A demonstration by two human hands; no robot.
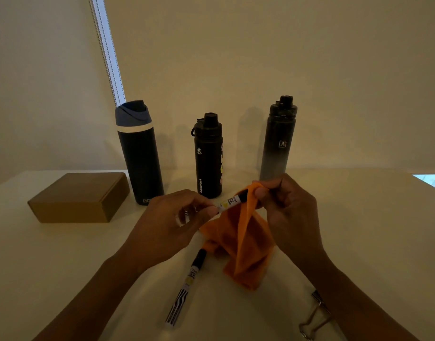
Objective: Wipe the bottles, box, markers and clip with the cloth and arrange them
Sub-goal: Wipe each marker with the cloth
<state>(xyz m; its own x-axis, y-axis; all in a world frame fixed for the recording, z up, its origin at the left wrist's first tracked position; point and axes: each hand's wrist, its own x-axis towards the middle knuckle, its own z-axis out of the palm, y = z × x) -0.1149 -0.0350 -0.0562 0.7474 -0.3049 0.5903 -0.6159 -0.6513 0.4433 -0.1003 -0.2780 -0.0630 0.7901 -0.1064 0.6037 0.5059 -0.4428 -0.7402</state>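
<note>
Our left hand [172,222] pinches one marker [230,201] above the table [64,267]; our right hand [288,207] fingers [260,191] clench the orange cloth [246,242] around its far end, near the middle bottle [208,156].

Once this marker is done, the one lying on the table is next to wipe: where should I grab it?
Take the lying marker at its striped near end, from above with the left hand. It lies flat, its far cap tucked against the orange cloth, its near end free.

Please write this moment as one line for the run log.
step: wiping marker | left hand: holds marker | right hand: rubs with cloth
</note>
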